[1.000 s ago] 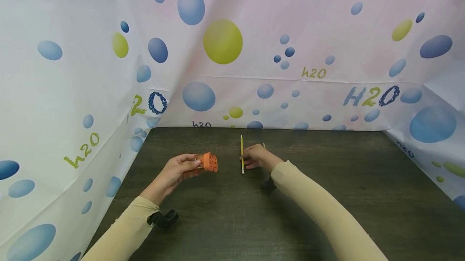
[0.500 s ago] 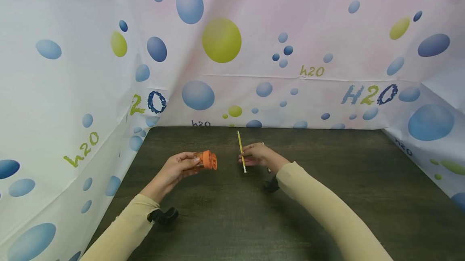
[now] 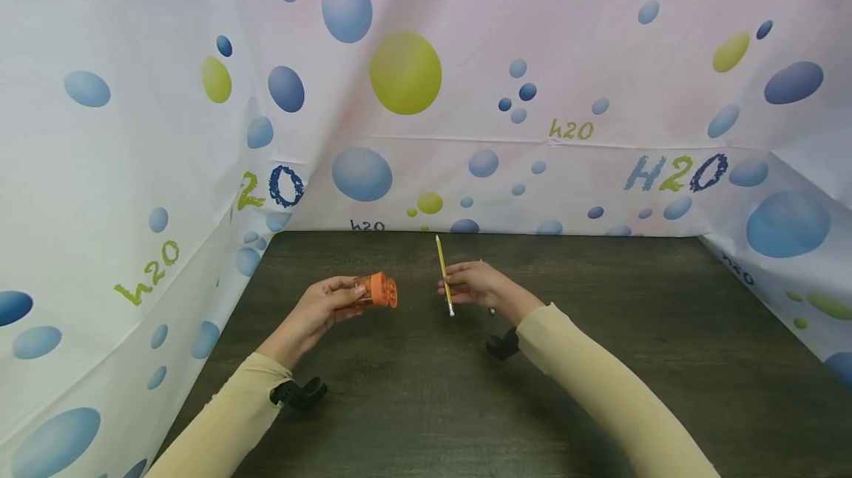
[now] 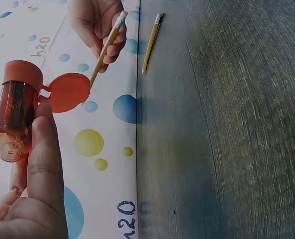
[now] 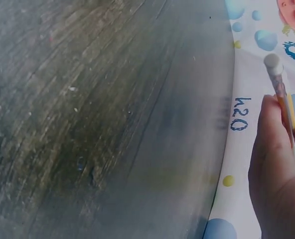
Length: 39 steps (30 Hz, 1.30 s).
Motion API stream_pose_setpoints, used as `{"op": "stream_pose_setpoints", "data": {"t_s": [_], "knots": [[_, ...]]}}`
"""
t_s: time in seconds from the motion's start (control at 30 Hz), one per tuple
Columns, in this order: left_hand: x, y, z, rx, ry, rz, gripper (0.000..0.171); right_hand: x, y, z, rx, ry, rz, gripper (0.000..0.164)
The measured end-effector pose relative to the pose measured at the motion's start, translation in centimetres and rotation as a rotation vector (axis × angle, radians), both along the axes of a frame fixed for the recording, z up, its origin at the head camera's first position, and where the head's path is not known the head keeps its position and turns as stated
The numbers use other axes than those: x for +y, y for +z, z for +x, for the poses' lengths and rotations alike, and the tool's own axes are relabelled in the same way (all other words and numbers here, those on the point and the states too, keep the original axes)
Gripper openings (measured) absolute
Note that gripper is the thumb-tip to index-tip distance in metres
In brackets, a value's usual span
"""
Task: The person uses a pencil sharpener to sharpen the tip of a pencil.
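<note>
The dark surface (image 3: pixel 413 411) extends from the foreground. The left hand (image 3: pixel 325 308) holds the orange container (image 3: pixel 379 290) above it, fingers curled around the body, capped end toward 3 o'clock. Apart from it, at 3 o'clock, the right hand (image 3: pixel 484 285) pinches a pencil (image 3: pixel 443 265) between fingers and thumb, eraser toward 6 o'clock. A second pencil (image 4: pixel 151 46) lies on the surface, partly hidden behind that hand. Bubble-print sheeting (image 3: pixel 479 34) stands at 12 o'clock.

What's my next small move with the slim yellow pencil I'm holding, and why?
Probably turn the held pencil so its tip faces the orange see-through plastic canister: your left hand aims the canister's capped end rightward, while the tip points away from you.
</note>
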State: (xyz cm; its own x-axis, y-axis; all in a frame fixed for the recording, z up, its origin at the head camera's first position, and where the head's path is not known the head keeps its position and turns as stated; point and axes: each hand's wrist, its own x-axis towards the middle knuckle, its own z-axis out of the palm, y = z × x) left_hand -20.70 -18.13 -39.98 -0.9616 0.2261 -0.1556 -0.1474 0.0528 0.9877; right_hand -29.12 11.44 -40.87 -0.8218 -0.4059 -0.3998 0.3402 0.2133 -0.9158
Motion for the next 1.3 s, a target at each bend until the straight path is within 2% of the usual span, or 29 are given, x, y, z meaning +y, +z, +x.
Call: {"op": "stream_pose_setpoints", "data": {"t_s": [0.27, 0.6, 0.93, 1.3], "knots": [[0.1, 0.1, -0.2, -0.01, 0.005, 0.007, 0.046, 0.9, 0.3, 0.7, 0.01, 0.019, -0.03, 0.051], [0.5, 0.4, -0.2, -0.017, 0.006, -0.002, 0.048, 1.9, 0.9, 2.0, 0.036, 0.098, -0.108, 0.053], [0.9, 0.7, -0.2, -0.003, -0.004, -0.008, 0.049, 3.2, 1.4, 3.3, 0.069, 0.117, -0.103, 0.055], [1.2, 0.7, -0.2, -0.008, -0.002, -0.01, 0.05, 4.9, 1.2, 3.9, 0.09, 0.143, -0.105, 0.056]]}}
